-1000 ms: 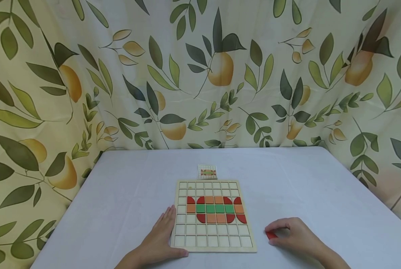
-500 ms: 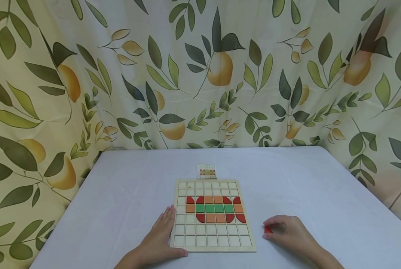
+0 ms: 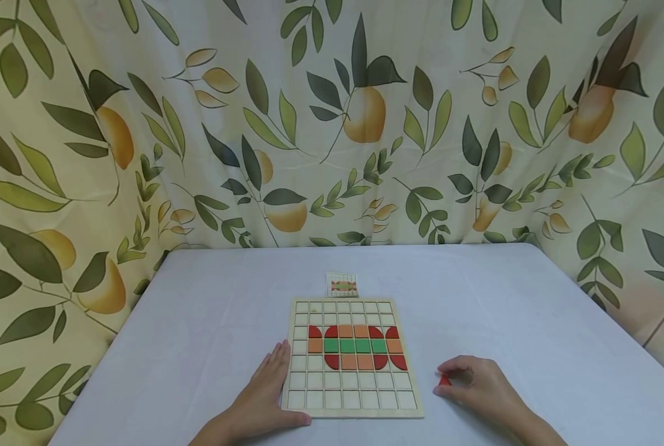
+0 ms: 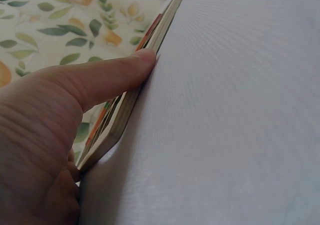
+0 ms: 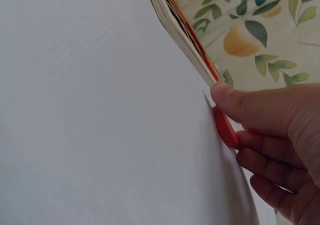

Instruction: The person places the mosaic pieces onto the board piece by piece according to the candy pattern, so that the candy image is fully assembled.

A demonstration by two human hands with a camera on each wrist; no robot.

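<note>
A pale wooden grid board (image 3: 360, 414) lies flat on the white cloth, with red rounded pieces, orange squares and green squares in its middle rows. My left hand (image 3: 262, 396) rests along its left edge, fingers extended and thumb at the near edge; in the left wrist view the thumb (image 4: 120, 77) touches the board's side. Right of the board, apart from it, my right hand (image 3: 485, 387) pinches a small red tile (image 3: 445, 380) between thumb and fingers. The right wrist view shows this red tile (image 5: 225, 127) standing on edge close to the cloth, its outer edge curved.
Just behind the board lies a small pattern card (image 3: 342, 285) printed with a similar coloured design on a grid. The white tablecloth (image 3: 477, 297) spreads around on all sides. A curtain (image 3: 332, 124) with leaves and orange fruit hangs behind the table and at both sides.
My right hand has shifted slightly left and away from me, and the red tile has turned between its fingers. The left hand and the board look the same.
</note>
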